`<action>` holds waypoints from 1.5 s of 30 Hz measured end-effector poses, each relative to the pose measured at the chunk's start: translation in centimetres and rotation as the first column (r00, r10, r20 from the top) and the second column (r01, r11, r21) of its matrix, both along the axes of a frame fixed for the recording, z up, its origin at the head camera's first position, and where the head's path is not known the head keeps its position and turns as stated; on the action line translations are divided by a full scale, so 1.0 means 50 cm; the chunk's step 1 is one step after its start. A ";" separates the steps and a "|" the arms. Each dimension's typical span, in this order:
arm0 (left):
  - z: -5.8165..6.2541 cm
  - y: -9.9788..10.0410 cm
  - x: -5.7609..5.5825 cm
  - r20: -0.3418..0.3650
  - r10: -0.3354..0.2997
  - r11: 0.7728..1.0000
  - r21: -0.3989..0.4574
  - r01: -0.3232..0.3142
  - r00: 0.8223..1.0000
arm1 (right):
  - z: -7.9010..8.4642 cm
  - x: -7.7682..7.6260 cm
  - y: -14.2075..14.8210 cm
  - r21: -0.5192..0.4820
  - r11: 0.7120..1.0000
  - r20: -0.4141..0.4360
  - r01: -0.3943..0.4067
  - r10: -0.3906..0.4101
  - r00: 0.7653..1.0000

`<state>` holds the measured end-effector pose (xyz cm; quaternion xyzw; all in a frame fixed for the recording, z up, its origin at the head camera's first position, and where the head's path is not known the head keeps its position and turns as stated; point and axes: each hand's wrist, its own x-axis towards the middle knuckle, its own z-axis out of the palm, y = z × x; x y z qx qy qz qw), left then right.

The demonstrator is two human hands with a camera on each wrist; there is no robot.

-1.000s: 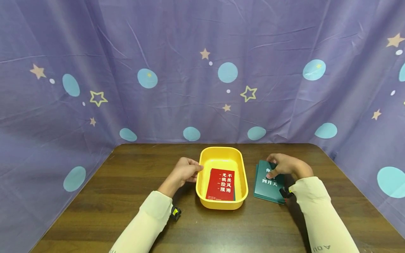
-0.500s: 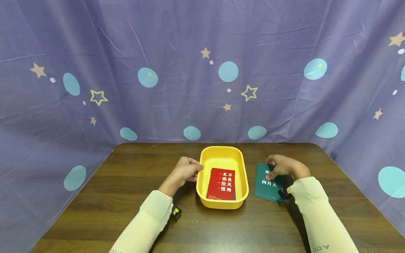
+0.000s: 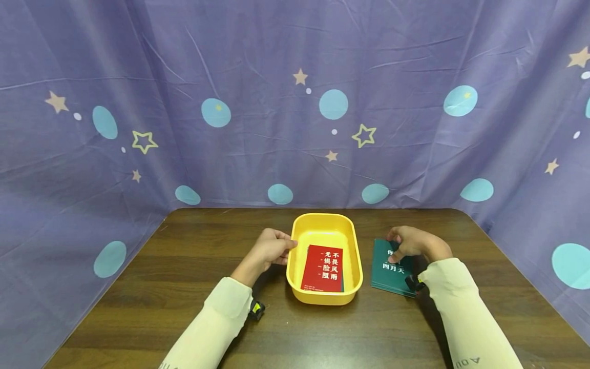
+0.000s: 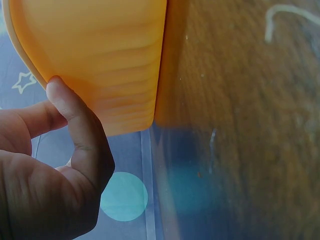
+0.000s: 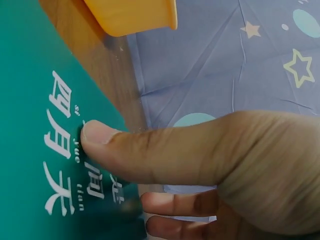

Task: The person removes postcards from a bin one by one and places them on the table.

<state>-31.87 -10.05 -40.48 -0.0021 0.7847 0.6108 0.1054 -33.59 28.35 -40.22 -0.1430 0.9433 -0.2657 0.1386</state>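
Observation:
My left hand [image 3: 271, 248] pinches the left rim of a yellow plastic tray [image 3: 322, 299]; in the left wrist view a finger lies against the tray's ribbed outer wall [image 4: 110, 65]. Inside the tray lies a red book [image 3: 314, 274] with white characters, over something dark green showing along its edge. To the right of the tray, green books [image 3: 392, 282] form a low stack on the table. On the upper cover rests the thumb of my right hand [image 3: 417, 244], with its fingers at the far edge. White lettering runs beside that thumb [image 5: 150, 155] in the right wrist view.
A dark brown wooden table [image 3: 184, 266] carries everything. Behind its far edge hangs a purple curtain [image 3: 249, 169] with stars and blue ovals. A small black wrist camera [image 3: 255, 310] sits under the left sleeve.
The upper green book has shifted slightly toward me and now lines up with the one beneath. My right hand came down a little with it. The left hand and tray stay put.

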 end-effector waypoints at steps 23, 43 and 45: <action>-0.001 0.001 -0.001 0.009 -0.005 1.000 0.017 0.005 1.000 | 0.044 0.006 -0.097 0.052 0.998 -0.469 -0.019 0.041 0.882; -0.002 0.000 0.000 0.002 -0.001 1.000 0.010 0.001 1.000 | 0.021 0.046 -0.252 0.105 0.982 -0.521 -0.156 0.187 0.833; 0.000 0.000 0.001 0.000 -0.001 1.000 0.010 0.001 1.000 | 0.017 0.048 -0.260 0.112 0.979 -0.506 -0.169 0.202 0.839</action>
